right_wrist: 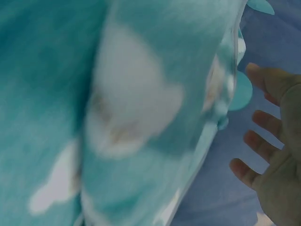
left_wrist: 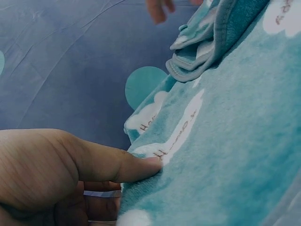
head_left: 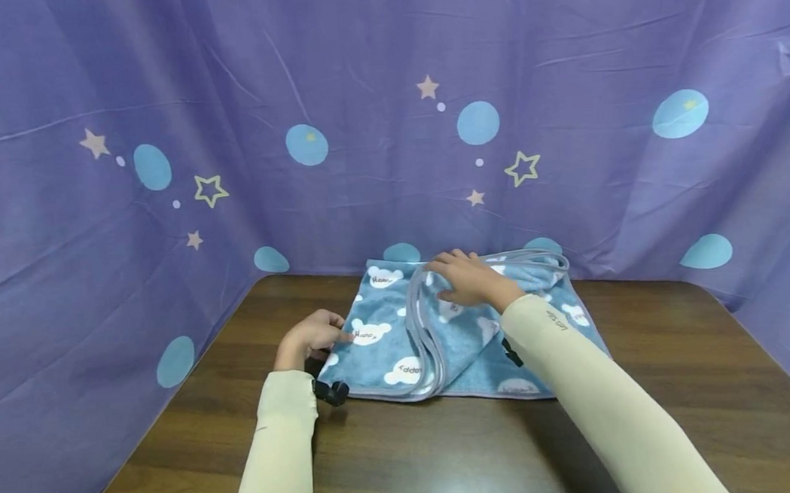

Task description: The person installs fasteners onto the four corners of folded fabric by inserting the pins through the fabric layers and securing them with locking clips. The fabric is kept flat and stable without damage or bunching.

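A blue blanket (head_left: 385, 307) with white bear-head prints and grey piping lies partly folded on the table. My left hand (head_left: 315, 336) pinches its left edge. In the left wrist view that hand (left_wrist: 70, 174) has the thumb (left_wrist: 136, 167) on top of the cloth and the other fingers around the edge, partly hidden. Over the blanket's far middle part is my right hand (head_left: 468, 278), close to the folded piped edges (head_left: 416, 313). The right wrist view shows the right hand (right_wrist: 282, 146) with its fingers spread and nothing between them.
The blanket lies on a brown wooden table (head_left: 442, 455). A purple curtain (head_left: 370, 67) with stars and blue dots hangs behind and at both sides of it. Pale sleeves (head_left: 278, 450) cover both forearms, and a dark wrist camera (head_left: 332, 392) sits by the left wrist.
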Demonstrator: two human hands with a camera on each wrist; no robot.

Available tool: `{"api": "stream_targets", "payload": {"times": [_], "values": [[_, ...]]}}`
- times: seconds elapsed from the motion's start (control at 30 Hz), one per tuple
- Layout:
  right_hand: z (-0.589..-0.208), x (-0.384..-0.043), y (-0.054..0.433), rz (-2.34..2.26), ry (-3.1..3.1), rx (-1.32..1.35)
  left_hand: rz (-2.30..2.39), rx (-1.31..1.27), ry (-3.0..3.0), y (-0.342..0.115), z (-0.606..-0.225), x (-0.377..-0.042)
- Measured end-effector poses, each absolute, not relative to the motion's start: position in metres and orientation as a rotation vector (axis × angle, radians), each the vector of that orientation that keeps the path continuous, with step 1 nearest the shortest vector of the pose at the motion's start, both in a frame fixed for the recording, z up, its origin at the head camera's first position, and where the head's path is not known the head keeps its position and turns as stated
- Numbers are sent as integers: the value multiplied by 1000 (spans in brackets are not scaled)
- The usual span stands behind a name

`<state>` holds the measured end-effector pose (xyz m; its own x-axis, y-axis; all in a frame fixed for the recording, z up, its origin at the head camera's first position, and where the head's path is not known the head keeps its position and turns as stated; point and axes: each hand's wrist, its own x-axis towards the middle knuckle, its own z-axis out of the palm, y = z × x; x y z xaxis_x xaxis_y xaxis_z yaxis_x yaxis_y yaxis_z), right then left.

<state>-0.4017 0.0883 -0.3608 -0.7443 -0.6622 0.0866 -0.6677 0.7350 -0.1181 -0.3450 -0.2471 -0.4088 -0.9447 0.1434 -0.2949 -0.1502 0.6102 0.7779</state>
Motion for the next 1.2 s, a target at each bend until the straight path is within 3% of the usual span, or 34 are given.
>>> {"api": "stream_targets", "payload": {"times": [0.63, 1.2], "values": [[-408, -435, 42, -5, -3119, 917, 1240, -33, 2516, -245, -414, -342], [-388, -443, 34, -206, -3009, 898, 1283, -28, 2503, -251, -412, -345]]}}
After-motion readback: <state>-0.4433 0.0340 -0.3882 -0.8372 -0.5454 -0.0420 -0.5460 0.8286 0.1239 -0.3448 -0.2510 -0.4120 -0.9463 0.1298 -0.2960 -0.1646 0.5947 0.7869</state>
